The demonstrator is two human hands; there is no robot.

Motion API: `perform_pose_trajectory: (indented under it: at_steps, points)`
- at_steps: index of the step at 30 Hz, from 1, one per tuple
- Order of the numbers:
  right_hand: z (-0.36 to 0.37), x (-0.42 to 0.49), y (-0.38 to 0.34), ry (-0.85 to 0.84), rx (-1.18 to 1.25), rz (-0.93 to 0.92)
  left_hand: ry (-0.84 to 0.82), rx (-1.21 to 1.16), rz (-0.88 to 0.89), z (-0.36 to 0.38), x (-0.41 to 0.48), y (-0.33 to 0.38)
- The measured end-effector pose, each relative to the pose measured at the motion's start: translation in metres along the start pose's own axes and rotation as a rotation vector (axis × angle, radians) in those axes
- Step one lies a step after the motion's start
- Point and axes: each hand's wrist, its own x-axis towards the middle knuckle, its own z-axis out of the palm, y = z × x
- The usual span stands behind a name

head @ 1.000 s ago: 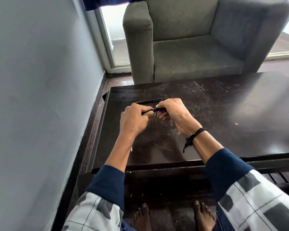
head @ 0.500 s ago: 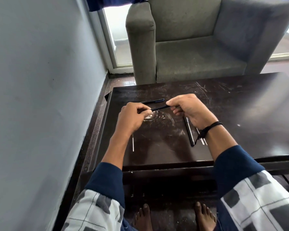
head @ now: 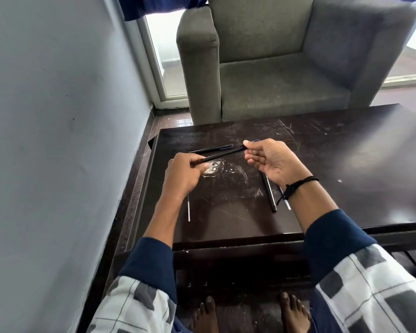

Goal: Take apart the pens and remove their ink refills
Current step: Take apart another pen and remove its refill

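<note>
A black pen (head: 222, 153) is held above the dark table (head: 346, 164), slanting up to the right. My left hand (head: 185, 174) grips its lower left end. My right hand (head: 273, 161) pinches its upper right end between thumb and forefinger, the other fingers spread. Another black pen (head: 213, 148) lies on the table just behind. An emptied black barrel (head: 269, 192) lies under my right wrist, with a thin refill (head: 285, 203) beside it. A second thin refill (head: 189, 207) lies below my left wrist.
A grey armchair (head: 274, 68) stands right behind the table's far edge. A grey wall (head: 58, 140) runs close along the left. My bare feet (head: 247, 313) rest on the floor under the table's near edge. The tabletop is scratched.
My hands have drawn apart along the pen, the right one moving right and up to the pen's far end. The barrel and refill under my right wrist have come into view.
</note>
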Motion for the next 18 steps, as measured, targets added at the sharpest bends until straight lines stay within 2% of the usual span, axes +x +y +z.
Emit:
perform_pose_trajectory:
  at_steps: [4, 8, 11, 14, 18]
  points:
    - [-0.001, 0.004, 0.005, 0.014, -0.084, -0.057, -0.019, -0.08, -0.008, 0.002, 0.004, -0.004]
    - [-0.003, 0.016, 0.017, 0.149, -0.307, -0.223, -0.039, -0.196, -0.079, 0.008, 0.006, -0.012]
    - [0.0, 0.023, 0.026, 0.185, -0.381, -0.231, 0.0, -0.255, -0.123, 0.013, 0.008, -0.012]
    - [0.006, 0.027, 0.031, 0.177, -0.372, -0.189, 0.088, -0.191, -0.152, 0.015, 0.01, -0.011]
    - [0.006, 0.036, 0.035, 0.15, -0.345, -0.122, 0.112, 0.016, -0.141, 0.018, 0.017, -0.017]
